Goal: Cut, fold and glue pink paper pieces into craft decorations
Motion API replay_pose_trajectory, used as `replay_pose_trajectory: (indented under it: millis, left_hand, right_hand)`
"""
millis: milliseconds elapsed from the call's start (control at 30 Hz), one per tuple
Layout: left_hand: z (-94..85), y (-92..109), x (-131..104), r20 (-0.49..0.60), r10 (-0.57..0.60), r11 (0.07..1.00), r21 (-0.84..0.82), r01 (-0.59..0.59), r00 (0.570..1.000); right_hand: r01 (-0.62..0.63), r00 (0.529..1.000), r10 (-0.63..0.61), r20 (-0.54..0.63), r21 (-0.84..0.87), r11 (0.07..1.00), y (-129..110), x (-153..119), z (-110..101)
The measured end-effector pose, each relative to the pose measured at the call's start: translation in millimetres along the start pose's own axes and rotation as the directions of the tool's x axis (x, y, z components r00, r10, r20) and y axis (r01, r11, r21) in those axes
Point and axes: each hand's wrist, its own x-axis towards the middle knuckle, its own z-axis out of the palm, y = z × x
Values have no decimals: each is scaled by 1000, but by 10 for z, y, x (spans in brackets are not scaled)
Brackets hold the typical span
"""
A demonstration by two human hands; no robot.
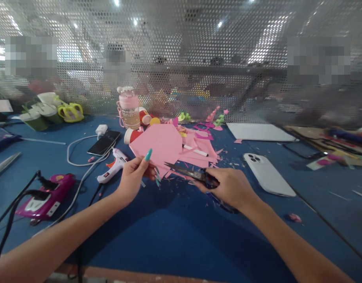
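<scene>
1. We find the right hand (229,184) closed around scissors (188,171).
2. We cannot tell whether the half-curled left hand (133,177) grips the pink paper (161,139).
3. We note this paper nearer the table's (157,236) far edge.

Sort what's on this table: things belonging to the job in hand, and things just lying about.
Job in hand, judging by the hands:
scissors, in the right hand
pink paper, behind the left hand; grip on it unclear

Apparently just lying about:
white phone
black phone
pink-lidded bottle
glue gun
purple power strip
</scene>
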Motion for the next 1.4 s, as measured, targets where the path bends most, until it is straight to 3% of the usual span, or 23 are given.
replay_pose_trajectory:
  millis: [400,1167,1400]
  left_hand:
    - [1,-15,-45,62,122,976,175,-131,991]
    - [100,-4,-125,1,-16,1000,19,16,1000]
    - [97,2,-125,-19,-36,999,-13,36,999]
  right_hand:
    - [8,997,-4,77,-50,999,-31,4,-19]
    - [62,997,-64,-38,-71,996,-115,9,63]
    - [40,999,-41,-11,-65,997,-146,8,89]
